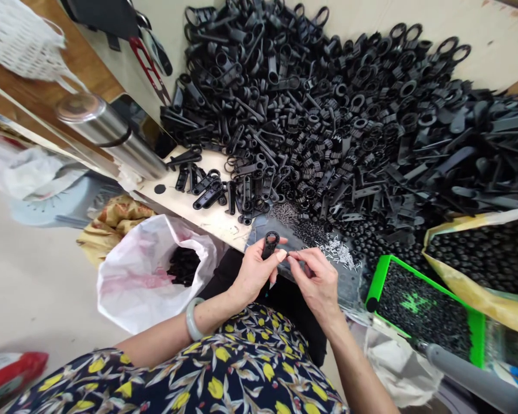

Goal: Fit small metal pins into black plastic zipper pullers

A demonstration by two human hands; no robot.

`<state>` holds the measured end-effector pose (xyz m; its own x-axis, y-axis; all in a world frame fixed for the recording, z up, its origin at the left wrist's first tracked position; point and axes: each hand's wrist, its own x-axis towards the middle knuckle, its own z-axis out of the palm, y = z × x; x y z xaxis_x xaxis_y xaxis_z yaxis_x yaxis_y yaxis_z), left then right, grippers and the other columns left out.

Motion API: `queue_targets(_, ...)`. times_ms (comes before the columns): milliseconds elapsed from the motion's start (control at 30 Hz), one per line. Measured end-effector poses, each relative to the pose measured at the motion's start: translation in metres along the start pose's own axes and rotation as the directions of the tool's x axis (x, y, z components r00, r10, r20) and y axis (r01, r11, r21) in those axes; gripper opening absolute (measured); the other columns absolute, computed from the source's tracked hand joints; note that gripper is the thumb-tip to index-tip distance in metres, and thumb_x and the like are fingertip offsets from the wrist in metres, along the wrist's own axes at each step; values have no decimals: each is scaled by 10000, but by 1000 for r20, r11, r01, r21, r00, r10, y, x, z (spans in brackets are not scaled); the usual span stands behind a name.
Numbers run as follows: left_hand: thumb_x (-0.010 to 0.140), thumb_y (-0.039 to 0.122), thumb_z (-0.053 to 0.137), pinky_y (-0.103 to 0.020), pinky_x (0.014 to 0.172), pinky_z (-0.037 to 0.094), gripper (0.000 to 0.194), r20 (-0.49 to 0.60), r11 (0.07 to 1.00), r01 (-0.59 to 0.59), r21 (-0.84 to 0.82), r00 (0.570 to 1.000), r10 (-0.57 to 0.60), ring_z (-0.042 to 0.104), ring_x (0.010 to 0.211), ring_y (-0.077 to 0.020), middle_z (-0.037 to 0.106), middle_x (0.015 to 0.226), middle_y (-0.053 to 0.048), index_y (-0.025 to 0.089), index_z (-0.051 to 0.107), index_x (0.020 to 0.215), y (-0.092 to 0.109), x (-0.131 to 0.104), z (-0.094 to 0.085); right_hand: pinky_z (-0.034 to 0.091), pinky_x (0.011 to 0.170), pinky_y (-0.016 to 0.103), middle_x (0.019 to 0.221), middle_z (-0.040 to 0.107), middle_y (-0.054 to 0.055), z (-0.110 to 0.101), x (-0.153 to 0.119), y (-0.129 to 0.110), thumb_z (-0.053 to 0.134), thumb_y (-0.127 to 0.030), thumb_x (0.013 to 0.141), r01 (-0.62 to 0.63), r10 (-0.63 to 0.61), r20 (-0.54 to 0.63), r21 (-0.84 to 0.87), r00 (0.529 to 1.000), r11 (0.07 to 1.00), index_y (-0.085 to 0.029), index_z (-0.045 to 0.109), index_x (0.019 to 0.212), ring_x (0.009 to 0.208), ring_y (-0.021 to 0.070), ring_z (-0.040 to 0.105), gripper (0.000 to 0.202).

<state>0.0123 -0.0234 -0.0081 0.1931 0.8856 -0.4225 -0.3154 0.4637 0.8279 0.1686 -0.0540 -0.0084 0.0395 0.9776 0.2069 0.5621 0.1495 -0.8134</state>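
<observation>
My left hand [255, 271] is closed around a black plastic handle part [270, 244] with a ring-shaped end that points up and away from me. Thumb and index finger of my right hand [314, 279] pinch together beside it, close to my left thumb; a tiny dark piece shows at the fingertips, too small to name. Just beyond the hands lie small metal pins [340, 252] and little dark pieces [306, 233] on a grey mat [349, 287]. Several similar black handle parts [209, 192] rest on the table to the left.
A big heap of black plastic parts [293, 109] covers the table's back. At right stand a green tray [382, 276] of small black pieces and a yellow bag [449, 270]. A white bag [129, 287] hangs open at left, near a steel flask [112, 138] and red-handled snips [149, 69].
</observation>
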Motion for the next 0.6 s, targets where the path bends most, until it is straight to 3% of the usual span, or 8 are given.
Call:
queue_targets(167,845,410,761,-166,381,332,441,-2,992,-31,119,999,32,439,372,-13,644,777,26,132,672,1175,2,-2,0,410,515,272,867,667,23,-5,3,3,657,-244,968,30,-29,42,-15,999,999,-222,748,969,574,103,487,94)
queue_targets(367,871,426,725,-185,421,366,456,46,966,-63,251,998,54,462,387,-48,600,651,46,138,689,1224,4,-3,-3,444,569,267,874,676,30,-13,8,9,613,-221,994,132,-124,169,-38,978,990,-225,728,986,651,120,560,115)
queue_targets(467,850,433,753,-195,459,389,477,72,977,-37,211,997,22,482,407,-48,635,695,33,138,686,1218,7,-2,-3,446,569,268,869,674,31,-15,10,12,609,-233,995,126,-116,173,-47,978,991,-224,726,976,644,121,553,118)
queue_targets(600,803,435,805,-192,474,360,497,120,993,93,69,988,-101,518,439,-43,690,803,5,147,677,1187,10,0,-2,426,537,266,824,672,13,-15,12,17,645,-255,976,32,-32,111,1,993,999,-224,732,913,589,109,511,112)
